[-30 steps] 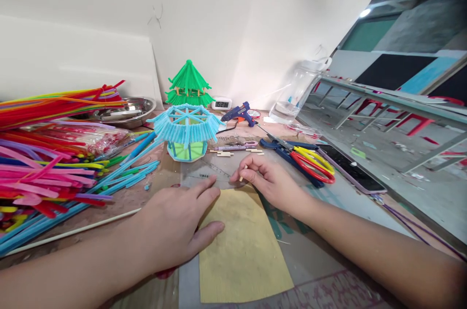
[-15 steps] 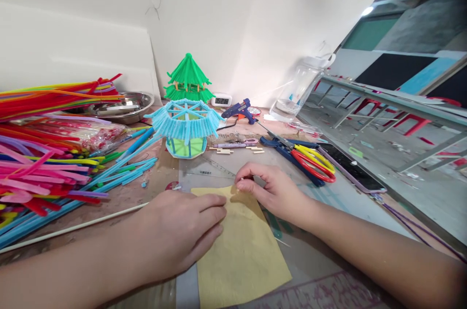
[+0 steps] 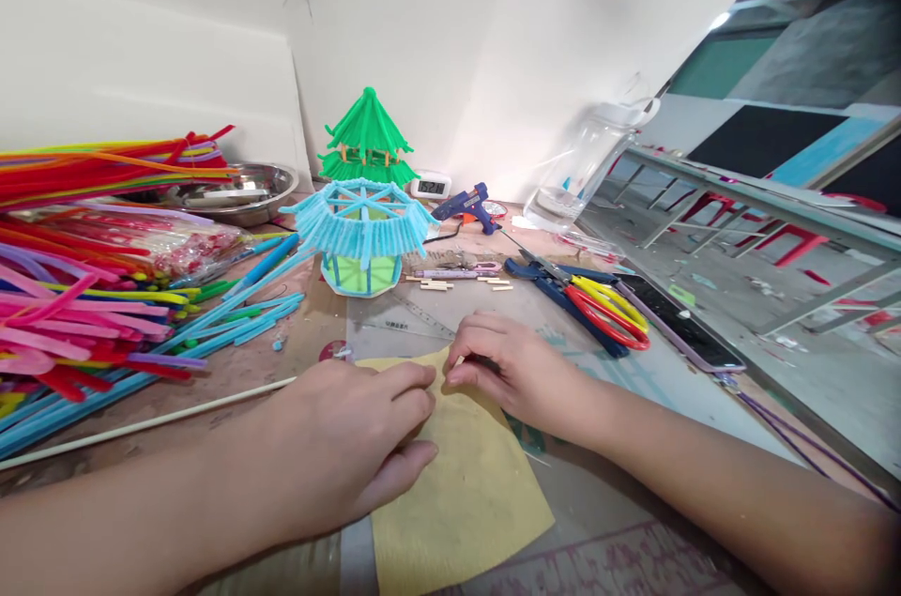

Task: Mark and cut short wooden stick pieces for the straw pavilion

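Yellow sheet (image 3: 465,502), viewer's side of the blue model (image 3: 362,237); long axis points roughly towards it. Left hand (image 3: 356,432) over sheet, fingers loosely bent, thumb apart. Right hand (image 3: 517,371) at end nearest model, fingers curled; whether grasping anything, cannot tell.

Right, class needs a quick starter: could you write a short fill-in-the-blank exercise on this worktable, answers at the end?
1. The sheet beneath the left hand is coloured ____.
2. The pointed roof behind the light-blue pipe-cleaner model is ____.
3. In the picture, the glue gun lies to the ____ of the digital clock.

Missing words: yellow; green; right.
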{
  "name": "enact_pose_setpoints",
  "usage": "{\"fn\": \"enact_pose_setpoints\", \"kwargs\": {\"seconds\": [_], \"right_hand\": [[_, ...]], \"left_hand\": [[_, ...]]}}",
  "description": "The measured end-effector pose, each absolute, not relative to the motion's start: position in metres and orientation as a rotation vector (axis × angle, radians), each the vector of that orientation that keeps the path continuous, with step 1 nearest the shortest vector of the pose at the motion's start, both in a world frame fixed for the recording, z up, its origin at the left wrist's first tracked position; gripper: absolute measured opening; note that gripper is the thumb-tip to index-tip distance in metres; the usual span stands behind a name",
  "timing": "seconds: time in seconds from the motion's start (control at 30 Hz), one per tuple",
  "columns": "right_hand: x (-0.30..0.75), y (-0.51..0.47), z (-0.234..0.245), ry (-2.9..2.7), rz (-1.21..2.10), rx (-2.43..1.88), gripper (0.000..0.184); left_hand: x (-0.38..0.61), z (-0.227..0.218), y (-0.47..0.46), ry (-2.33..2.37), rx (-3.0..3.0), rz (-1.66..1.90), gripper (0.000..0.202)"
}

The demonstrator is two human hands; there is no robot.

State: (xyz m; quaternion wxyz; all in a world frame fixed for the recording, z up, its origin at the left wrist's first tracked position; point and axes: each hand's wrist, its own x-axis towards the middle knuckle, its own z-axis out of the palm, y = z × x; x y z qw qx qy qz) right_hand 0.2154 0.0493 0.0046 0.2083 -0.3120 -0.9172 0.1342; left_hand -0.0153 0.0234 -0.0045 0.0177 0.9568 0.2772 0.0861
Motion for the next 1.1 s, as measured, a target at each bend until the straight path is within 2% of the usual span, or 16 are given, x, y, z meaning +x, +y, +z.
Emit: {"fn": "enact_pose_setpoints", "kwargs": {"seconds": [0.13,0.3,0.43,0.53,0.67,0.77,1.1], "right_hand": [[0.2111,0.0458,0.0064,-2.648,0.303,-0.797,0.016],[0.2138,0.0514,0.0059,-2.633,0.054,-0.835,0.021],[0.2154,0.0525,0.0037,-2.635,0.239,-0.731,0.014],[0.2152,0.0516,0.0031,-2.588,0.138,-0.792,0.017],[0.2141,0.0503,0.0025,-2.619,0.223,-0.711,0.015],[0.2139,0.0518,0.0024,-2.561,0.143,-0.797,0.017],[0.2152,0.0532,0.0026,-2.583,0.295,-0.748,0.014]], "left_hand": [[-0.0148,-0.0047,0.0228,0.857,2.994,0.291,0.024],[-0.0144,-0.0049,0.0230,0.858,3.012,0.312,0.025],[-0.0143,-0.0025,0.0218,0.837,3.014,0.320,0.024],[-0.0145,-0.0007,0.0207,0.862,3.006,0.283,0.025],[-0.0153,-0.0015,0.0211,0.839,3.017,0.263,0.025],[-0.0155,-0.0030,0.0221,0.848,3.024,0.271,0.024],[-0.0141,-0.0014,0.0230,0.836,3.033,0.260,0.024]]}}
